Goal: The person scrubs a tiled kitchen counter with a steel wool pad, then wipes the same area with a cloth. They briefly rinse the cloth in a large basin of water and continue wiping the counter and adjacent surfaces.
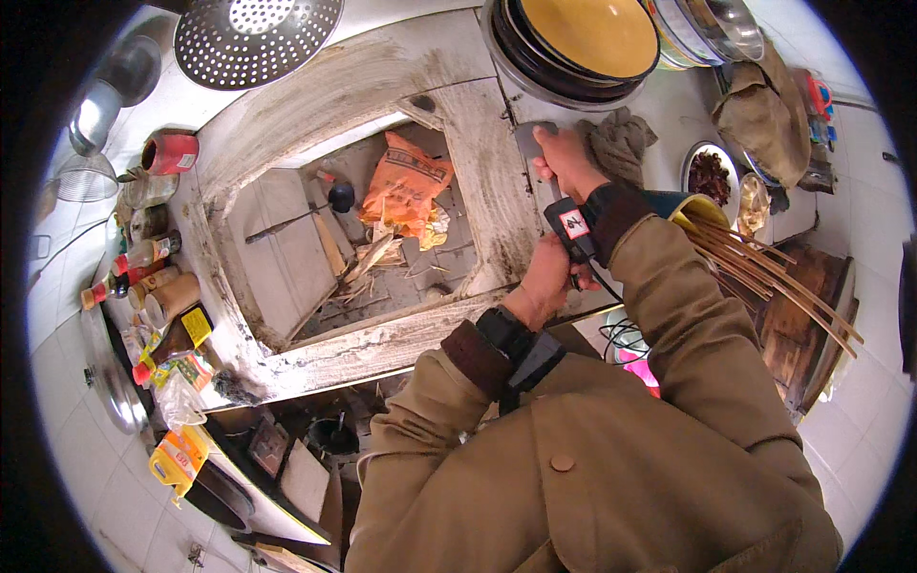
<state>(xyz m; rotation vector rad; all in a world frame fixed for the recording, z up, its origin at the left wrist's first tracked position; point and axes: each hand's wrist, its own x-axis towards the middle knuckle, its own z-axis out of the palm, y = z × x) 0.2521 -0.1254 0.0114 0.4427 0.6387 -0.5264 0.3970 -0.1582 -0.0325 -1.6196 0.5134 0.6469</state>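
Note:
My right hand (566, 159) grips the wide end of a flat grey metal tool (529, 140), possibly a spatula, over the right side of the worktop. A narrow grey shank runs from it towards my left hand (546, 276), whose fingers are curled around what looks like its dark handle end; the wrist device (573, 223) partly hides this. A crumpled grey cloth (617, 147) lies right of my right hand. To the left, a soot-stained rectangular opening (494, 179) in the worktop shows an orange bag (407, 186), split wood (372, 258) and a black-headed ladle-like tool (341, 197) below.
Stacked basins (587, 36) and a perforated metal strainer (258, 43) stand at the back. On the left are bottles (147, 251) and a red can (170, 152). At right are a bowl of dark dried food (709, 179), thin sticks (774, 272) and a wooden lid (802, 315).

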